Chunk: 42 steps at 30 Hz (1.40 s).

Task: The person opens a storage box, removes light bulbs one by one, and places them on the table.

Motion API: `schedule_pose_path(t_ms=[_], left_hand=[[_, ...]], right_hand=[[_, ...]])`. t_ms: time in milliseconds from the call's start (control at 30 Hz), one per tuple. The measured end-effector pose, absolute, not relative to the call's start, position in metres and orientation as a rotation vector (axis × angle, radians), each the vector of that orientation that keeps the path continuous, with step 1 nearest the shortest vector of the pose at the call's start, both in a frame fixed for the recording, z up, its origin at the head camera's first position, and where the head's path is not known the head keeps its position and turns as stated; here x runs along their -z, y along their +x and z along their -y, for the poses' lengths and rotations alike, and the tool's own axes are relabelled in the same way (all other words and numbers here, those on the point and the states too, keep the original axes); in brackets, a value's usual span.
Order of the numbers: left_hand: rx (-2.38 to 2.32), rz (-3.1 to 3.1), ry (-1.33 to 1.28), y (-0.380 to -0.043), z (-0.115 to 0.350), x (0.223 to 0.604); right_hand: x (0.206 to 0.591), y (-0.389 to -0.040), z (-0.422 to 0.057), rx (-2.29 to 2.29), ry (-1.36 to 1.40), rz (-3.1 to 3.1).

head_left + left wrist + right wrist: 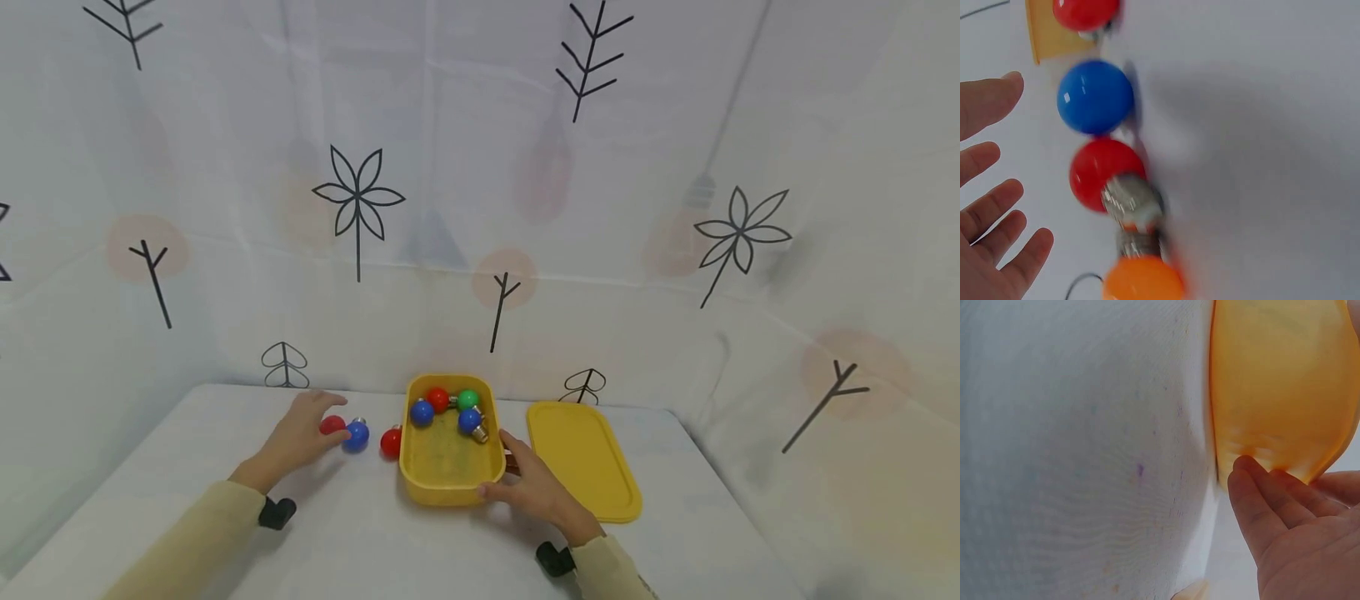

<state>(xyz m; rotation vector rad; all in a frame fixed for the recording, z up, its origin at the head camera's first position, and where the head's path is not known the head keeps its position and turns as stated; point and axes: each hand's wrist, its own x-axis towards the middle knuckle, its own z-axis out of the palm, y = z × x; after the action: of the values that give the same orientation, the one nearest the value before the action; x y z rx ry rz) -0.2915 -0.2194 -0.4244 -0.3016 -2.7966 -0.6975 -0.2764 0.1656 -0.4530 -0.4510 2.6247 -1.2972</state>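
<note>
My left hand (306,429) hovers by a red light bulb (332,425) and a blue light bulb (357,435), its fingers spread and holding nothing. In the left wrist view, an orange bulb (1143,280) with a metal screw base lies in line with them; the hand hides it in the head view. My right hand (542,492) touches the near right corner of a yellow container (442,496), thumb at the front and fingers along the side. The right wrist view has straight fingertips (1244,464) against the container's wall. Inside are blue, red and green bulbs (468,400).
Another red bulb (391,442) lies against the container's left side. A flat yellow lid (588,467) lies on the white table to the right of the container. Behind the table hangs a white patterned cloth (450,208).
</note>
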Motion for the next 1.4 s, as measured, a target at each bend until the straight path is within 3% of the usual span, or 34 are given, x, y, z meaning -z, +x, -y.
schedule_pose_path(t_ms=[333,967,1400], left_hand=[[0.753,2.825,-0.419,-0.298,0.168,0.421],[0.788,2.727,-0.699,-0.320,0.115,0.400],[0.963,2.700,-0.713,-0.339,0.081,0.392]], right_hand=[[0.453,-0.276,-0.165,1.309,-0.461,-2.618],[0.454,-0.278,-0.165,1.309,-0.442,-2.607],[0.453,-0.277,-0.165,1.291,-0.479,-2.625]])
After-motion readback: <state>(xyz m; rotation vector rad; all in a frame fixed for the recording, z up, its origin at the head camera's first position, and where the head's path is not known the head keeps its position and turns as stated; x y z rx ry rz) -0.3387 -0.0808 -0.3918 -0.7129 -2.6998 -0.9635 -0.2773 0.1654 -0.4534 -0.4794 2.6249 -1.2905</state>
